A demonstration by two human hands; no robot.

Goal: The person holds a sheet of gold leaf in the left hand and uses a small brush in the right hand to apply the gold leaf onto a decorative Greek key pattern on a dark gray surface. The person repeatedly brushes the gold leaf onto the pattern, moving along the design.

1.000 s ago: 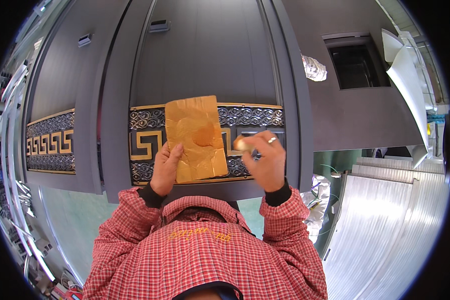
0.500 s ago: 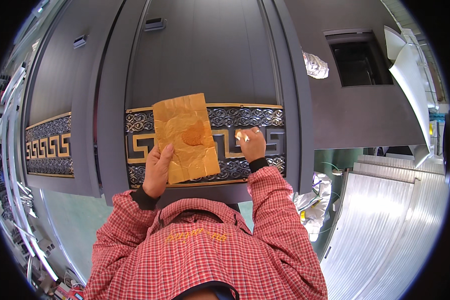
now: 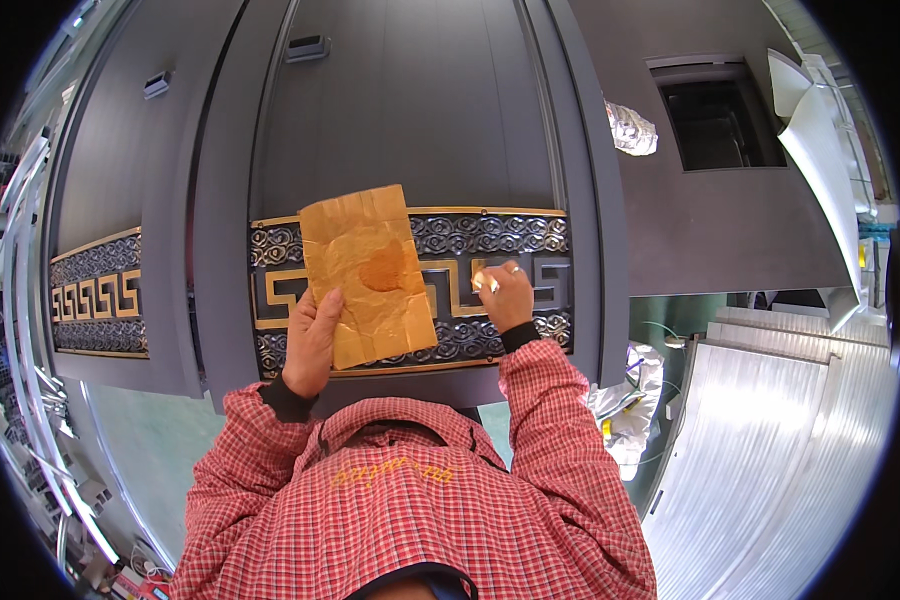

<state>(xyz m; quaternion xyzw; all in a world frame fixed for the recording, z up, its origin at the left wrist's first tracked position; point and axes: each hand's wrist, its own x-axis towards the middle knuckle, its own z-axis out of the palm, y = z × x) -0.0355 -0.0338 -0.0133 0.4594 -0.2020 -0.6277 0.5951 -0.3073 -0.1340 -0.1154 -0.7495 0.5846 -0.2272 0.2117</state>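
The left hand [image 3: 312, 345] grips the card [image 3: 365, 285] by its lower left edge, thumb on top, the other fingers hidden beneath. An orange smear [image 3: 382, 268] marks the card, held over the patterned band along the panel's [image 3: 410, 120] near edge. The right hand [image 3: 508, 298], fingers closed on a small pale wad [image 3: 485, 283], is at the key pattern [image 3: 454, 290], gold leftward, grey toward the panel's right edge; whether the wad touches it, I cannot tell.
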